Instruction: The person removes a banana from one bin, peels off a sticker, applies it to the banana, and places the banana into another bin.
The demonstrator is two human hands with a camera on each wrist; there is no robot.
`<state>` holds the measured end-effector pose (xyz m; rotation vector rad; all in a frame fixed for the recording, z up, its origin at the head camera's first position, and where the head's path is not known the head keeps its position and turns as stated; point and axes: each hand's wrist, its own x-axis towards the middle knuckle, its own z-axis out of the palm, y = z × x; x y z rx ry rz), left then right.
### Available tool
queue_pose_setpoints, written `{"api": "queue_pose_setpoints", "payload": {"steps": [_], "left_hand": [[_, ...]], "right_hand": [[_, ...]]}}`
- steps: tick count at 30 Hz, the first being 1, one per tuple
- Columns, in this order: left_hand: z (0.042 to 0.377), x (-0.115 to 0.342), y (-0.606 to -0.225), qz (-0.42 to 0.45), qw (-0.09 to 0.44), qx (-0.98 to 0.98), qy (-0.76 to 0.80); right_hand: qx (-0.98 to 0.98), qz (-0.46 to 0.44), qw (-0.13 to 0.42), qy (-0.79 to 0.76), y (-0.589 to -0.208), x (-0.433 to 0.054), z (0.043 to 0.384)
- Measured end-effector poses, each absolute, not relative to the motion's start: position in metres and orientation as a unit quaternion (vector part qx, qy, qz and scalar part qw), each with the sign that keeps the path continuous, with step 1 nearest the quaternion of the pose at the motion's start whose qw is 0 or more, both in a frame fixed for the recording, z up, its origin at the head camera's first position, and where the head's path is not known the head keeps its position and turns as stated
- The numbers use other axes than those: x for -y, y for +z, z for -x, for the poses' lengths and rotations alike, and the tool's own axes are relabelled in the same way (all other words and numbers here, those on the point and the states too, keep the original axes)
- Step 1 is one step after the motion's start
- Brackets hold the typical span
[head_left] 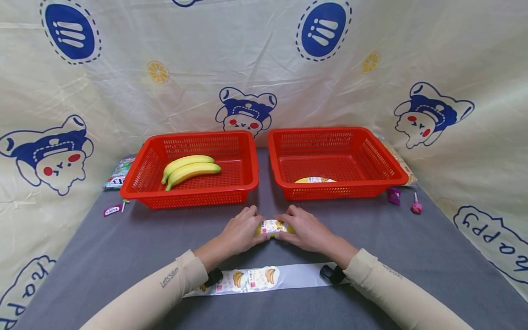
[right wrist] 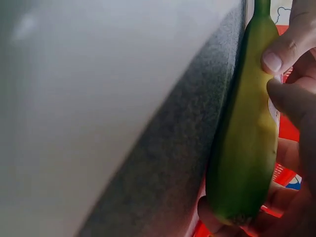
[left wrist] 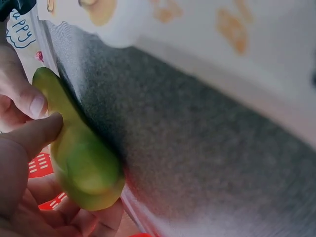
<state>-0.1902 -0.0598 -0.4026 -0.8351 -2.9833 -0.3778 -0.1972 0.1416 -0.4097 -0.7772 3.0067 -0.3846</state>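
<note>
A yellow-green banana (head_left: 261,229) with a white printed label (head_left: 272,226) on it is held above the grey cloth, just in front of the two baskets. My left hand (head_left: 242,230) grips one end, fingers behind and thumb in front. My right hand (head_left: 307,230) grips the other end the same way. In the left wrist view the banana (left wrist: 81,148) lies between thumb and fingers. The right wrist view shows the banana (right wrist: 244,123) with both thumbs close together on it. Below the wrists lies a strip of banana labels (head_left: 299,276), partly covered by the wrist cameras.
The left red basket (head_left: 194,200) holds two bananas (head_left: 194,175). The right red basket (head_left: 338,191) holds a labelled banana (head_left: 303,180), mostly hidden by the front wall. Candy packets (head_left: 119,173), a purple sweet (head_left: 393,195) and a lollipop (head_left: 416,205) lie at the sides.
</note>
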Motion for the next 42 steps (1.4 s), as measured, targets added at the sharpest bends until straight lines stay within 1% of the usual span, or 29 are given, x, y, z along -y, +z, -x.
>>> {"api": "queue_pose_setpoints", "payload": {"steps": [3,9,13,16,20,24,28,31,35,42], "left_hand": [[0.191,0.061,-0.403,0.269,0.012,0.954,-0.132],[0.191,0.064,-0.404,0.248,-0.002,0.957,-0.147],[0.189,0.069,-0.405,0.252,0.002,0.957,-0.144],[0.186,0.073,-0.407,0.249,0.002,0.952,-0.176],[0.182,0.078,-0.409,0.220,-0.010,0.944,-0.245],[0.180,0.080,-0.410,0.186,-0.020,0.939,-0.289],[0.179,0.081,-0.411,0.181,-0.019,0.936,-0.300],[0.178,0.082,-0.412,0.185,-0.015,0.936,-0.298],[0.179,0.083,-0.412,0.182,-0.015,0.937,-0.299],[0.179,0.083,-0.412,0.170,-0.029,0.937,-0.303]], "right_hand": [[-0.962,0.248,0.007,-0.115,-0.410,-0.140,0.198],[-0.964,0.233,0.019,-0.126,-0.410,-0.144,0.198],[-0.963,0.236,0.024,-0.125,-0.412,-0.149,0.196],[-0.965,0.230,0.036,-0.122,-0.413,-0.152,0.195],[-0.968,0.210,0.053,-0.124,-0.414,-0.153,0.194],[-0.969,0.203,0.054,-0.129,-0.414,-0.154,0.195],[-0.967,0.205,0.060,-0.140,-0.415,-0.156,0.196],[-0.961,0.205,0.070,-0.174,-0.414,-0.162,0.196],[-0.942,0.184,0.083,-0.268,-0.413,-0.178,0.201],[-0.901,0.080,0.078,-0.419,-0.411,-0.217,0.217]]}}
